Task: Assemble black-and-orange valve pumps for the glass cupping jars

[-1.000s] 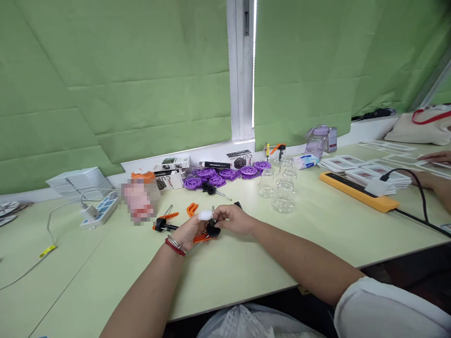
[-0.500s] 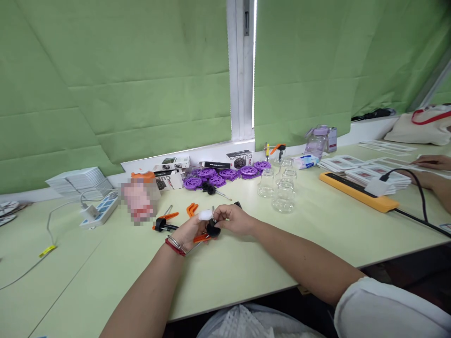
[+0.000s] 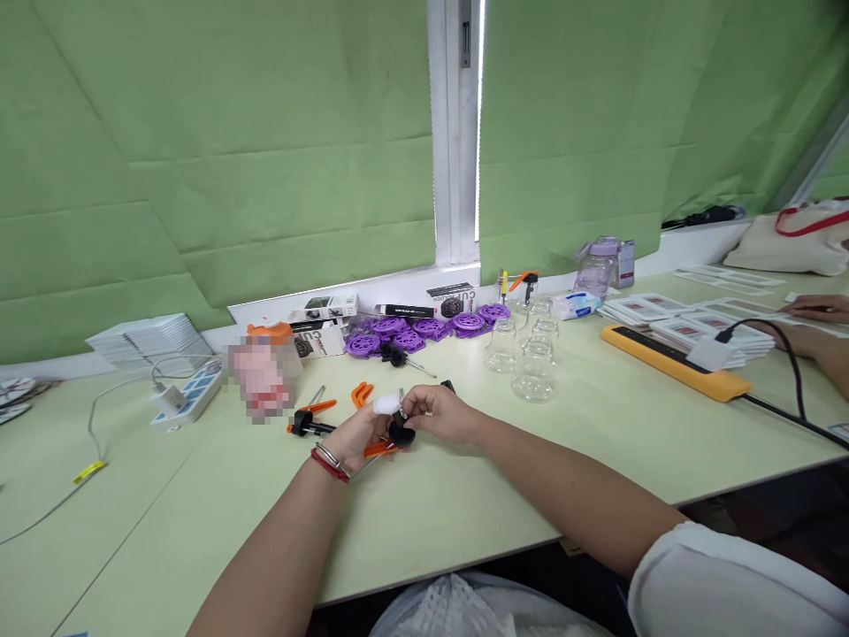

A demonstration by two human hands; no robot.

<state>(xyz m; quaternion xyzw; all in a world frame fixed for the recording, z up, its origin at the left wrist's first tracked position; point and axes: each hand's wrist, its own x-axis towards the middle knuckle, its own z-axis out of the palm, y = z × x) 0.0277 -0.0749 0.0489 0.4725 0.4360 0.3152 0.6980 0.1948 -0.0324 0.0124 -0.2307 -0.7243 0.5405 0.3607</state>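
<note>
My left hand (image 3: 358, 433), with a white wrap on its thumb, is closed round a black part (image 3: 401, 433) that has a round, cup-like base. From the other side, the fingers of my right hand (image 3: 438, 413) pinch the upper end of the same part. An orange piece (image 3: 379, 449) and a thin metal rod show just under my left hand. To the left lies a black and orange assembly (image 3: 303, 425), with a bent orange piece (image 3: 362, 395) behind it. Another black part with a rod (image 3: 396, 356) lies farther back.
Purple round pieces (image 3: 409, 340) and boxes (image 3: 325, 339) line the wall. Clear glass jars (image 3: 533, 376) stand right of centre. A yellow power strip (image 3: 676, 363) and printed sheets are at right, near another person's hands (image 3: 819, 310). A white power strip (image 3: 192, 400) is left.
</note>
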